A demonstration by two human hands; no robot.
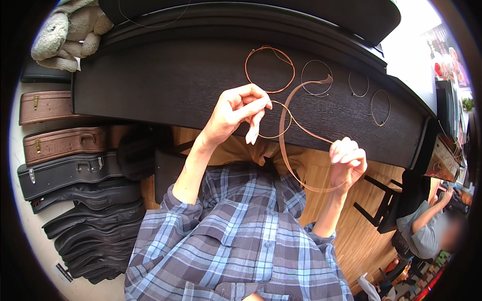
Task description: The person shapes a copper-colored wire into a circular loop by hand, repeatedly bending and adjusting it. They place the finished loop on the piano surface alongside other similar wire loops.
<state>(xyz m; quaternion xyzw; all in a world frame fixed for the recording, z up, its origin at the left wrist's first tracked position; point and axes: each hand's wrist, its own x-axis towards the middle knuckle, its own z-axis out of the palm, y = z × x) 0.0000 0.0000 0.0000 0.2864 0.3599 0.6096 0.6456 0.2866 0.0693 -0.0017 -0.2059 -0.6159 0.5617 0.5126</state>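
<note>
In front of me, my left hand (233, 115) pinches a small coil of bronze-coloured guitar string (290, 120) between thumb and fingertips. From that coil a length runs right to my right hand (346, 163), whose fingers are closed on it. A wide brown curve (282, 145) sweeps from below my right hand up over the dark surface; it looks like the string's loose end smeared by motion. Beyond my hands lie a larger copper-coloured coiled string (245, 68), a silvery coil (302, 78) and two smaller thin coils (350, 84) further right.
The coils rest on a black, piano-like top (165, 75). A thin wire curve (155, 26) shows at its back. A plush toy (52, 37) sits at far left, above stacked instrument cases (65, 145). A black stool (374, 200) and another person (427, 228) are at right.
</note>
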